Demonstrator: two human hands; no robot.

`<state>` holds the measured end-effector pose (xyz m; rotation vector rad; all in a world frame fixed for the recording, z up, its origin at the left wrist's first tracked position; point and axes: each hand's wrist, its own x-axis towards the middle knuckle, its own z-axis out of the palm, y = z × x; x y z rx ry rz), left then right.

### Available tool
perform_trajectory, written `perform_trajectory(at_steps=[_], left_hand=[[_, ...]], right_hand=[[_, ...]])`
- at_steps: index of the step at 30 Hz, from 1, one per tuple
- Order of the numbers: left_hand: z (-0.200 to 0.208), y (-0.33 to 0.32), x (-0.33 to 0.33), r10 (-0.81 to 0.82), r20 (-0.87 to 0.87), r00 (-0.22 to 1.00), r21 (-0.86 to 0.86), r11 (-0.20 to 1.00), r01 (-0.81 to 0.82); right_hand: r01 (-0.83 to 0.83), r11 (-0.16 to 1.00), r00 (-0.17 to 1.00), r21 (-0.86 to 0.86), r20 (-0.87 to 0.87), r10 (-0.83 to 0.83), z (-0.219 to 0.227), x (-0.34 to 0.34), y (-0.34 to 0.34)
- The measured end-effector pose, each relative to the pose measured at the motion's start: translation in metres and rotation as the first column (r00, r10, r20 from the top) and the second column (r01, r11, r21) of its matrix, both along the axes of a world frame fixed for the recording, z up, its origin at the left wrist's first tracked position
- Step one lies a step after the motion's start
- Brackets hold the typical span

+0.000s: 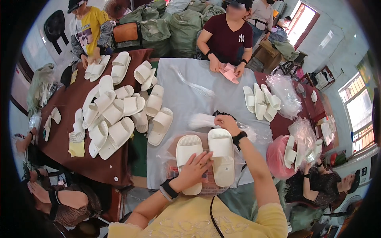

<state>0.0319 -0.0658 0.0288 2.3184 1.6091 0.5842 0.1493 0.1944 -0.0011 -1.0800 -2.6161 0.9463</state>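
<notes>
Two white slippers lie side by side in front of me, a left slipper [189, 144] and a right slipper [222, 164], toes away from me. Across the left slipper rests my left hand [195, 168], fingers stretched out and fingertips reaching the right slipper's edge. Beyond the right slipper is my right hand [227, 123], fingers bent closed at a bundle of thin white strips [203, 120] and a black item [219, 114]. What the fingertips hold, if anything, is hidden. Clear plastic sheeting [166, 158] lies under the slippers.
White slippers are heaped on the brown-covered table [59, 139] at left. More slippers [260, 101] and clear plastic bags [283, 95] sit at right. Across the grey cloth [170, 95], a person holds a pink slipper [229, 73]. Other people sit or stand around the tables.
</notes>
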Motion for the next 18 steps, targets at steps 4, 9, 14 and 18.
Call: perform_trajectory(at_steps=[4,9,14,18], left_hand=[[-0.009,-0.001,0.001,0.004,-0.002,1.0,0.011,1.0,-0.004],[-0.008,0.002,0.002,-0.013,0.01,1.0,-0.003,1.0,0.013],[0.022,0.007,-0.009,-0.024,0.137,0.99,-0.116,0.992,0.04],[0.051,0.044,-0.033,0.165,0.424,0.89,-0.087,0.986,-0.142]], right_hand=[[-0.067,0.874,0.77,-0.481,-0.582,-0.261,0.019,0.008,0.013],[-0.008,0.951,0.868,-0.31,-0.475,-0.147,0.041,0.012,0.018],[0.076,0.953,0.823,-0.293,-0.522,-0.226,0.057,0.02,0.006],[0.023,0.945,0.865,-0.325,-0.468,-0.182,0.051,0.022,-0.009]])
